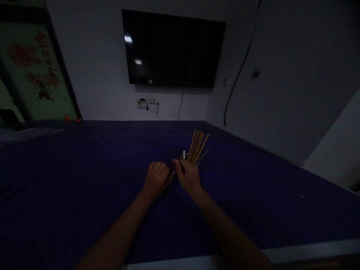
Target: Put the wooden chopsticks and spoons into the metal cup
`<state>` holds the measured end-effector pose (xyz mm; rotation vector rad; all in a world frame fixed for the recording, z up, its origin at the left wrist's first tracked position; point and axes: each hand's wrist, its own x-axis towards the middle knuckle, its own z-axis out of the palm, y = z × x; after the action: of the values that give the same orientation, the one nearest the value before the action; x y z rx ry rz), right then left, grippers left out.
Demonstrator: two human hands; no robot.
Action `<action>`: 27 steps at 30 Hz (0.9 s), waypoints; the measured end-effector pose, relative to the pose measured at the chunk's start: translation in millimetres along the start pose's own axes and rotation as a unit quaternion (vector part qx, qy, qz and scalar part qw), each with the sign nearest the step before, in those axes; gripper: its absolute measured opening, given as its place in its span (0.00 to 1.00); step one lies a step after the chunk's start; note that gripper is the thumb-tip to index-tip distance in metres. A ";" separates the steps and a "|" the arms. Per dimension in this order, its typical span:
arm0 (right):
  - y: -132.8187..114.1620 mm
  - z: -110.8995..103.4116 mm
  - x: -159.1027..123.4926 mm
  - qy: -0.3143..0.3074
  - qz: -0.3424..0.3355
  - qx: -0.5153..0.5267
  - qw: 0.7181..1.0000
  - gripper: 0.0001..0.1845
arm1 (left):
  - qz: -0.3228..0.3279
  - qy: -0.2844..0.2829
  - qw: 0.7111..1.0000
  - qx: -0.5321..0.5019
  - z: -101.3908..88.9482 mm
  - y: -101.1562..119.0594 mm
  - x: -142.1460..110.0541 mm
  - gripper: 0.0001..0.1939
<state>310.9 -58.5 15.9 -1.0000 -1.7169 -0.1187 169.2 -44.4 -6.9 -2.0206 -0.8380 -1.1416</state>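
Two bare forearms [132, 221] come up from the bottom edge, angled inward over a dark blue surface [253, 195], and that slant puts both hands together in the middle. Left hand [158, 176] now: fingers curled down, knuckles up, thumb side towards its partner; whether anything sits inside, one cannot tell. Right hand [189, 175]: half closed, thumb and forefinger drawn close at the left, and the dimness hides whether they pinch something. So near each other, the two look placed for close work at the fingertips. Just beyond the right hand, partly hidden by it, stands a container [198, 162] with a pale rim, and thin tan sticks [197, 144] rise from it, fanning out, presumably because the rim props them. A white stub [184, 153] pokes up at its left. Behind, the wall carries a dark television [174, 48].
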 end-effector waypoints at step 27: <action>19.5 -23.6 13.9 0.068 0.136 -0.238 0.959 0.26 | -0.075 -0.023 0.997 -0.027 2.0 -4.5 -3.3 0.09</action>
<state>340.7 -50.9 29.4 -1.5353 -1.4360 -0.4271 165.3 -40.9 -9.5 -2.0629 -1.0060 -1.2147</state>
